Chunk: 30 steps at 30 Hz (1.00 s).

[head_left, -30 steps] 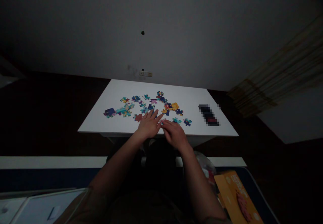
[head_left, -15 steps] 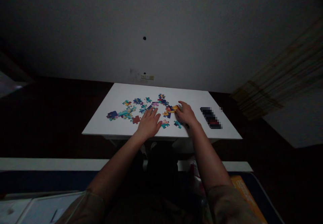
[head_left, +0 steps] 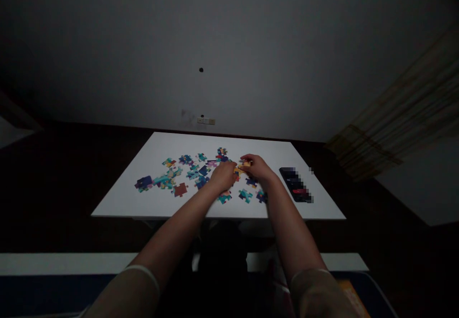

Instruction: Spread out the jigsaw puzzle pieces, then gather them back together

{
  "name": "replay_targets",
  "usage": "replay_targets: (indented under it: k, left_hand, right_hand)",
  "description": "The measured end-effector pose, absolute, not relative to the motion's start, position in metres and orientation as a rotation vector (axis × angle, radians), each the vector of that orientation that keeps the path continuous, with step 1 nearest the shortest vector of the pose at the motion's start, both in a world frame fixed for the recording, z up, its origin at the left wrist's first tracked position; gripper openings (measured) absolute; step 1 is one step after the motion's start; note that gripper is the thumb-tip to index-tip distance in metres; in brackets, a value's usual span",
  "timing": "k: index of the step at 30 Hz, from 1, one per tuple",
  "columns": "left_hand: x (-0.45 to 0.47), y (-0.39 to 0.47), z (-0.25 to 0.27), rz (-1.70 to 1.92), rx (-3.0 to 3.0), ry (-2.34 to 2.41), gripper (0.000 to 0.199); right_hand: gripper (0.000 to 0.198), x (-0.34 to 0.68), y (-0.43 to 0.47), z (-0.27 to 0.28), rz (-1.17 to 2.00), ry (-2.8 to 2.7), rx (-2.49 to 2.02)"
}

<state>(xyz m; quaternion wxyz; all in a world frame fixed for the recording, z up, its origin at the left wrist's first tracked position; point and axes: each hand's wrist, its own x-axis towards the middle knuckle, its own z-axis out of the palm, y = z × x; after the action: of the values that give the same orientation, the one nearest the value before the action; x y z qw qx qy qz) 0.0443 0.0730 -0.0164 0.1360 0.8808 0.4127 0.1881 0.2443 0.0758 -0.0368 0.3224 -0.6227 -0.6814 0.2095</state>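
My right hand (head_left: pixel 258 168) is closed, its thumb and fingers pinching a yellow jigsaw puzzle piece (head_left: pixel 245 164). My left hand (head_left: pixel 224 175) lies beside it with curled fingers, its fingertips on another yellow-orange puzzle piece (head_left: pixel 236 171) that is partly hidden. The two pieces are at or very near each other; whether they interlock I cannot tell. Just below my hands lie a teal puzzle piece (head_left: pixel 245 195) and a dark blue one (head_left: pixel 261 196). A piece with red and teal (head_left: pixel 224 197) shows partly under my left wrist.
Several loose pieces, among them a reddish-brown piece (head_left: pixel 180 190) and a dark blue piece (head_left: pixel 144 182), spread over the left of the white table (head_left: pixel 122 198). A dark, pixelated flat object (head_left: pixel 296 184) lies at the right. Behind the table stands a grey wall (head_left: pixel 251 69).
My left hand has moved right and curled its fingers, from lying spread over the pieces to gripping beside my right hand. The view has tilted up a little.
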Motion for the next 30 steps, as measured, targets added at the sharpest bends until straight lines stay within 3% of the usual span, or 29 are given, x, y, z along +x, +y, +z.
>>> replay_targets:
  k: [5, 11, 15, 20, 26, 30]
  left_hand:
    - [0.045, 0.084, -0.022, 0.531, 2.510, 1.144, 0.038]
    - [0.047, 0.085, -0.023, 0.567, 2.455, 1.082, 0.038]
    - [0.045, 0.091, -0.019, 0.599, 2.245, 0.972, 0.038]
    - [0.055, 0.109, -0.013, 0.733, 2.053, 1.003, 0.032]
    - [0.093, 0.123, -0.012, 0.914, 1.879, 1.008, 0.025]
    - [0.092, 0.120, -0.011, 0.897, 1.920, 1.007, 0.029]
  right_hand:
    - [0.026, 0.253, 0.078, -0.040, 0.428, -1.326, -1.521]
    - [0.014, 0.258, 0.069, -0.039, 0.358, -1.502, -1.582]
    - [0.020, 0.261, 0.059, -0.038, 0.593, -1.642, -1.550]
    - [0.040, 0.267, 0.056, -0.030, 0.469, -1.381, -1.469]
    - [0.036, 0.254, 0.056, -0.029, 0.746, -1.343, -1.331]
    - [0.039, 0.254, 0.062, -0.036, 0.755, -1.192, -1.317]
